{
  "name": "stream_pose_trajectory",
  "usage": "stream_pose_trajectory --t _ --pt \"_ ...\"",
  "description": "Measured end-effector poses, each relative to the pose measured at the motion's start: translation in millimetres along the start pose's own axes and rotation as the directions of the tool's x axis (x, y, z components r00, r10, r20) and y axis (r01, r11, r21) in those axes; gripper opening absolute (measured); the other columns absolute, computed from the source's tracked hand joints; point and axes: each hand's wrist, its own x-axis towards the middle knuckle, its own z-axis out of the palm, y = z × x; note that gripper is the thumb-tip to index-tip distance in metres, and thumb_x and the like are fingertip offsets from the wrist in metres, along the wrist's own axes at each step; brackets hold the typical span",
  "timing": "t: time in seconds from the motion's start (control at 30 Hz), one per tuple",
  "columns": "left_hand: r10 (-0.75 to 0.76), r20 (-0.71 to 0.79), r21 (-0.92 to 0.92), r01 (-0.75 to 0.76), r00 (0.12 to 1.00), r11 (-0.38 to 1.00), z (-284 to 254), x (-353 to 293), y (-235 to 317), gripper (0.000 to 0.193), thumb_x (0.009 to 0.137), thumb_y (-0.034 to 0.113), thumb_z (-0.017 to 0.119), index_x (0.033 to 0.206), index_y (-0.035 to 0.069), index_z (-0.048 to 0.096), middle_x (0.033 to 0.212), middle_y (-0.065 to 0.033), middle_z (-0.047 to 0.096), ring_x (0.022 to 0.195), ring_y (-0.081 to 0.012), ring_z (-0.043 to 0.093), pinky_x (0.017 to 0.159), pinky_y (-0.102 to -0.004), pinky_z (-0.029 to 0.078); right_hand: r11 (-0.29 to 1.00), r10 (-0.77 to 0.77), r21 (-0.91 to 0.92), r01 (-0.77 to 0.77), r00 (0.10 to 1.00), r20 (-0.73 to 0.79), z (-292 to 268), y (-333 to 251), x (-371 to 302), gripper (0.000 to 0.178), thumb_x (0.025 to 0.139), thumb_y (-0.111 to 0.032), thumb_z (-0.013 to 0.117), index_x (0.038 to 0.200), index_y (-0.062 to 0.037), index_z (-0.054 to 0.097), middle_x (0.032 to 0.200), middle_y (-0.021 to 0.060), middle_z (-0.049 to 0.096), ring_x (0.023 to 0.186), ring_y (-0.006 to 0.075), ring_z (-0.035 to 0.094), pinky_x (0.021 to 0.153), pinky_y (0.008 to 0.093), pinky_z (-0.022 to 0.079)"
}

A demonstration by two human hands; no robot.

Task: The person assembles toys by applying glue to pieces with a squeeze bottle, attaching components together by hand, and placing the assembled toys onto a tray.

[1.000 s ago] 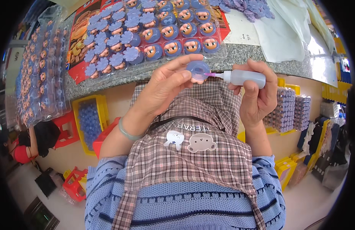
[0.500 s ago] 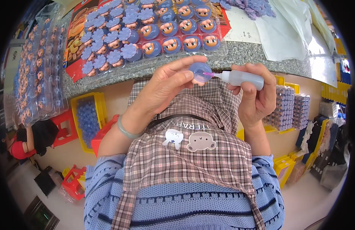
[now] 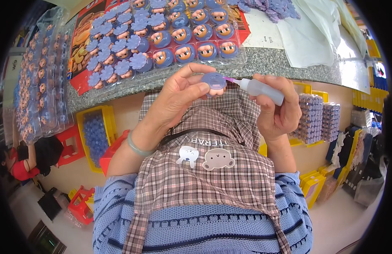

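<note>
Between its fingertips my left hand [image 3: 181, 89] pinches a small doll head [image 3: 214, 82], its round blue-violet top turned up and a bit of pinkish face below. My right hand [image 3: 280, 106] is wrapped round a translucent squeeze bottle [image 3: 261, 91], tipped toward the left. The bottle's thin pink nozzle [image 3: 230, 80] ends at the far right rim of the doll head; whether it touches, I cannot tell. Just beyond my hands lies a clear blister tray [image 3: 170, 70] full of similar heads. Those on its left carry blue flower caps [image 3: 139, 60]; most on its right lack them.
A speckled stone counter [image 3: 264, 63] runs across the front. On it lie loose flower caps [image 3: 274, 9], plastic sheeting [image 3: 308, 38] and stacked filled trays [image 3: 43, 76]. Below stand a yellow crate of blue pieces [image 3: 96, 135] and red stools [image 3: 71, 146]. Another person [image 3: 24, 163] is at far left.
The nozzle has moved from the middle of the doll head's top out to its rim. The doll head has shifted slightly left and tilted, and the bottle now slopes more.
</note>
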Motion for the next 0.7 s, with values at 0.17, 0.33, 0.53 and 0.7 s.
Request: stream_pose_trajectory --t 0.17,0.33,0.53,0.7 --pt "0.141 -0.082 0.071 -0.135 0.987 0.988 1.4 -0.1 -2.6 0.037 0.089 0.013 0.062 0.121 0.001 0.049 0.106 -0.0135 0.065 0.097 -0.0178 0.063 0.09 -0.0319 0.049 0.981 -0.126 -0.142 0.135 0.989 0.074 -2.2 -0.5 5.1 0.035 0.085 -0.016 0.07 0.11 0.0028 0.055 0.094 0.015 0.068 0.076 0.0243 0.065 0.063 0.03 0.052" --pt "0.207 -0.128 0.12 -0.193 0.97 0.974 3.9 -1.6 -4.0 0.035 0.088 0.007 0.061 0.12 0.0 0.049 0.109 -0.0135 0.064 0.1 -0.0181 0.062 0.093 -0.0331 0.048 0.945 -0.205 -0.228 0.233 0.968 0.144 -2.3 -6.2 10.2 0.033 0.091 -0.019 0.064 0.111 0.005 0.054 0.093 0.0175 0.067 0.078 0.0242 0.066 0.067 0.0307 0.052" --pt "0.241 -0.173 0.158 -0.214 0.955 0.964 3.3 2.0 -3.1 0.038 0.088 0.005 0.06 0.124 -0.002 0.049 0.114 -0.0142 0.063 0.107 -0.0175 0.059 0.096 -0.0335 0.046 0.948 -0.227 -0.193 0.253 0.963 0.144 1.0 -4.1 16.0 0.039 0.078 -0.013 0.075 0.109 0.0014 0.057 0.093 0.0124 0.068 0.074 0.025 0.066 0.06 0.0312 0.053" --pt "0.193 -0.126 0.119 -0.178 0.973 0.977 4.8 2.9 -4.1 0.042 0.089 0.007 0.059 0.129 -0.004 0.049 0.116 -0.0146 0.063 0.107 -0.0175 0.06 0.096 -0.0328 0.047 0.972 -0.177 -0.119 0.201 0.967 0.185 -0.1 -4.9 21.9 0.037 0.079 -0.011 0.075 0.108 0.0025 0.057 0.092 0.0136 0.068 0.071 0.0242 0.064 0.058 0.0299 0.051"
